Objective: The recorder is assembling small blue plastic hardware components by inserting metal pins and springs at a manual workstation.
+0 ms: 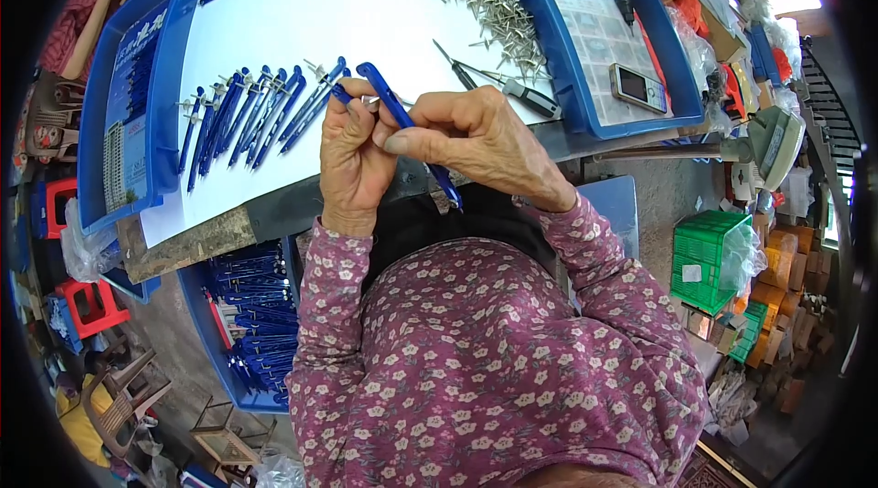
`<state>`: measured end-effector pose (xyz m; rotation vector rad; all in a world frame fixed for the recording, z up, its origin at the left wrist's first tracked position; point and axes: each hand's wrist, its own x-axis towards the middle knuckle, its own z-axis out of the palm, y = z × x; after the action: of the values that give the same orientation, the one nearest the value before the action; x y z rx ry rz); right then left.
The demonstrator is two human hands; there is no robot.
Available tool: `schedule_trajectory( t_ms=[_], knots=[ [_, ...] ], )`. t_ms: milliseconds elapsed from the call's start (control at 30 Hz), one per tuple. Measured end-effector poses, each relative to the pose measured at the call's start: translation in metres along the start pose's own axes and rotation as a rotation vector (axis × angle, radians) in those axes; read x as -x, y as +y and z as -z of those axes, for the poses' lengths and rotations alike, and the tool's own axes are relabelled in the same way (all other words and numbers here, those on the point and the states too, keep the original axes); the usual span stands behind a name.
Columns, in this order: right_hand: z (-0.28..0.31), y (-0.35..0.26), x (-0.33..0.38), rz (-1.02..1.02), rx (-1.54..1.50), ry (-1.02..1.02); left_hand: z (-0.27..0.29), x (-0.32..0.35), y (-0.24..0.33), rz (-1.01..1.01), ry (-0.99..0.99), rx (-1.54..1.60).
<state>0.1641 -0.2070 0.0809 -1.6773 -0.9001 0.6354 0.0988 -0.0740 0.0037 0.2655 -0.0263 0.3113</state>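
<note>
Close by table edge (206,239), left hand (351,159) round metal piece (369,101), right hand (471,136) round blue strip (390,101), bare sheet (311,8) beyond.

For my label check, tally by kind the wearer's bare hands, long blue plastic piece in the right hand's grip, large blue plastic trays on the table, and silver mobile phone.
Bare hands (left hand, right hand): 2
Long blue plastic piece: 1
Large blue plastic trays (left tray, right tray): 2
Silver mobile phone: 1
Total: 6

One upright, wide fisheye view looks down from head height, close above the hands (489,136), taking in the desk (293,21) beyond them and the wearer's torso (494,342) behind them.
</note>
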Motion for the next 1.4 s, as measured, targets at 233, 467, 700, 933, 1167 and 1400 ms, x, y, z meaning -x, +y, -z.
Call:
schedule_trajectory(
  t_ms=[233,467,700,933,1167,1400],
  knots=[
    [-0.004,0.002,0.0,0.097,0.094,0.062,0.007,-0.002,0.0,0.067,-0.071,0.051],
    [-0.004,0.004,0.003,-0.024,0.052,0.062,0.0,-0.004,0.006,0.001,-0.072,-0.235],
    [0.009,0.017,0.003,-0.018,-0.26,-0.158,-0.009,-0.003,0.01,-0.036,-0.074,-0.415],
    [0.016,-0.008,0.005,0.122,-0.348,0.079,-0.027,0.003,0.006,0.008,-0.176,-0.583],
    [0.021,-0.008,0.015,0.047,0.09,0.09,-0.03,0.002,0.016,-0.077,-0.246,-0.501],
    [0.012,-0.004,0.013,0.155,0.43,0.051,-0.019,0.005,0.006,-0.044,-0.067,-0.312]
  ],
)
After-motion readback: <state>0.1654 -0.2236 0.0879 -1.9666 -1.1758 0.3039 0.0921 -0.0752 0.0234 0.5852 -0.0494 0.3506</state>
